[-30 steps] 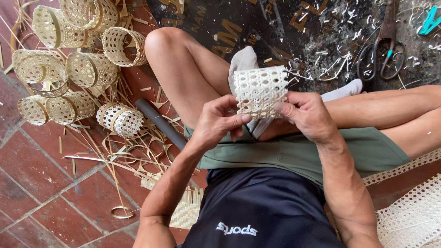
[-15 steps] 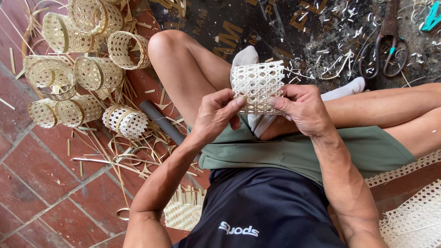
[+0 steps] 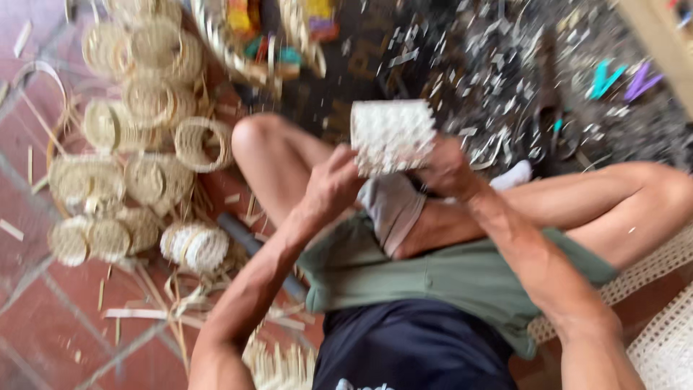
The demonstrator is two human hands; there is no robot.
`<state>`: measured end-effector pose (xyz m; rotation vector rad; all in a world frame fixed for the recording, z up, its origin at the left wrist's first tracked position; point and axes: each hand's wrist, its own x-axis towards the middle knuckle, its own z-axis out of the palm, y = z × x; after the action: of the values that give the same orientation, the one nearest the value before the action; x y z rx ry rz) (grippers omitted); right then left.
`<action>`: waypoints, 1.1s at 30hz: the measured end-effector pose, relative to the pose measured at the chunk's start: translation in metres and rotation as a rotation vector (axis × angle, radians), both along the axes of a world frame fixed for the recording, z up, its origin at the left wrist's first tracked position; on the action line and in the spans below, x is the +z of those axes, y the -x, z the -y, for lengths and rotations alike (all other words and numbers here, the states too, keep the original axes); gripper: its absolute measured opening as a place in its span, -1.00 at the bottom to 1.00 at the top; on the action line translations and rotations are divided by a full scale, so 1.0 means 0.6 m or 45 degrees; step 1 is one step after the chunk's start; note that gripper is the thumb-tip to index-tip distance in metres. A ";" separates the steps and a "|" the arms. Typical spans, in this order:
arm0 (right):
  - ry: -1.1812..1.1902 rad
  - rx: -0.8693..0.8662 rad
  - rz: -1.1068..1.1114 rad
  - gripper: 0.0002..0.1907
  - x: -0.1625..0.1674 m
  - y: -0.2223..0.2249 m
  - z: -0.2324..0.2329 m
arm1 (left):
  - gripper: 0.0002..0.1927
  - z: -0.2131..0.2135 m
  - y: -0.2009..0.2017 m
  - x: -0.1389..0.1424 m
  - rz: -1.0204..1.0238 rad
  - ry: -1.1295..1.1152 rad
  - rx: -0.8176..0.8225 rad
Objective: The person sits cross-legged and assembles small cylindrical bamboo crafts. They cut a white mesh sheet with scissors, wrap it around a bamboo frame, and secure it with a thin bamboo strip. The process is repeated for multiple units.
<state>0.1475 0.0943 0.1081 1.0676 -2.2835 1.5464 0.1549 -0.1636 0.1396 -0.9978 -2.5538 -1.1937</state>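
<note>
Woven basket [image 3: 392, 136], pale and small, sits raised above the knees, gripped by left hand [image 3: 330, 186] and right hand [image 3: 445, 170] fingers; its walls look formed, rim ends likely still untrimmed.

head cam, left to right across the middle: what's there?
Pile of woven baskets → bent knee → left hand → small white woven basket → right hand → white sock → other knee.
</note>
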 end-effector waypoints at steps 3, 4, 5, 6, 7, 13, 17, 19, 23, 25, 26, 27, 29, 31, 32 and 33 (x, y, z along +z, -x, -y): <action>0.024 0.066 0.194 -0.70 -0.012 -0.007 -0.003 | -0.59 0.003 -0.018 -0.009 0.161 -0.019 -0.101; 0.022 0.049 0.194 -0.70 -0.014 -0.009 -0.004 | -0.60 0.003 -0.022 -0.013 0.156 -0.043 -0.085; 0.017 0.037 0.194 -0.70 -0.016 -0.013 -0.003 | -0.60 0.001 -0.025 -0.016 0.152 -0.069 -0.065; 0.009 0.028 0.193 -0.70 -0.017 -0.014 -0.003 | -0.61 0.000 -0.024 -0.020 0.147 -0.097 -0.042; 0.011 0.003 0.200 -0.71 -0.018 -0.015 -0.002 | -0.63 -0.002 -0.021 -0.023 0.157 -0.106 -0.018; 0.093 -0.078 0.292 -0.73 -0.016 0.003 0.009 | -0.66 0.000 0.006 -0.022 0.397 -0.179 -0.049; 0.138 -0.140 0.448 -0.77 -0.012 -0.004 0.008 | -0.71 -0.005 0.007 -0.029 0.219 -0.139 -0.028; 0.246 -0.205 0.692 -0.77 -0.018 -0.003 0.014 | -0.79 -0.012 0.018 -0.043 0.295 -0.219 0.081; 0.509 -0.320 1.253 -0.77 -0.034 -0.025 0.030 | -0.92 -0.022 0.009 -0.061 0.772 -0.506 0.209; 0.565 -0.306 1.264 -0.79 -0.042 -0.034 0.035 | -0.92 -0.020 0.000 -0.061 0.887 -0.560 0.229; 0.580 -0.295 1.262 -0.79 -0.046 -0.035 0.036 | -0.91 -0.018 -0.004 -0.060 0.955 -0.590 0.244; 0.596 -0.290 1.261 -0.79 -0.048 -0.036 0.036 | -0.90 -0.018 -0.008 -0.058 1.027 -0.620 0.255; 0.591 -0.282 1.324 -0.79 -0.053 -0.038 0.035 | -0.89 -0.017 -0.017 -0.054 1.097 -0.621 0.280; 0.498 -0.238 1.200 -0.80 -0.053 -0.039 0.034 | -0.90 -0.017 -0.027 -0.052 1.132 -0.641 0.301; 0.409 -0.194 1.028 -0.81 -0.053 -0.039 0.035 | -0.92 -0.016 -0.030 -0.052 1.115 -0.662 0.303; 0.316 -0.150 0.861 -0.82 -0.051 -0.039 0.035 | -0.94 -0.016 -0.035 -0.052 1.103 -0.686 0.306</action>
<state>0.1710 0.0734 0.0776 0.3620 -2.3625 2.3198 0.1758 -0.1537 0.1086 -0.0227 -2.4624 -2.4216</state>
